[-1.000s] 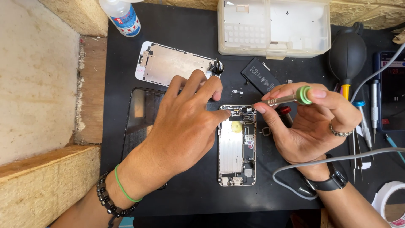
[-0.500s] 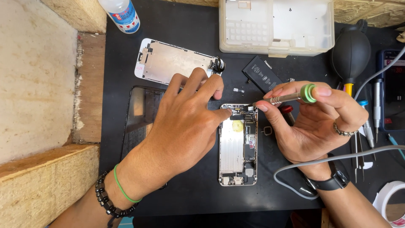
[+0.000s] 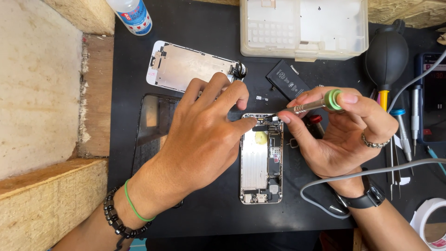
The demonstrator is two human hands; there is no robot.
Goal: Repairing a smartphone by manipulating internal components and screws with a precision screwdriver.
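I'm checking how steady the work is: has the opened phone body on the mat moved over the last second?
No. The opened phone body lies at the same spot, just as far below the loose battery and the clear parts box.

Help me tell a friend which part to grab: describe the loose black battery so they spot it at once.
Start at the translucent plastic parts box at the top of the black work mat. Just below its front edge lies the flat black rectangular battery, tilted diagonally. Unlike the silver screen panel to its left, it is small and black.

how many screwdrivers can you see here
3: one with a green cap in the right hand; two lying on the mat's right side, blue-collared and grey. Others may be hidden.
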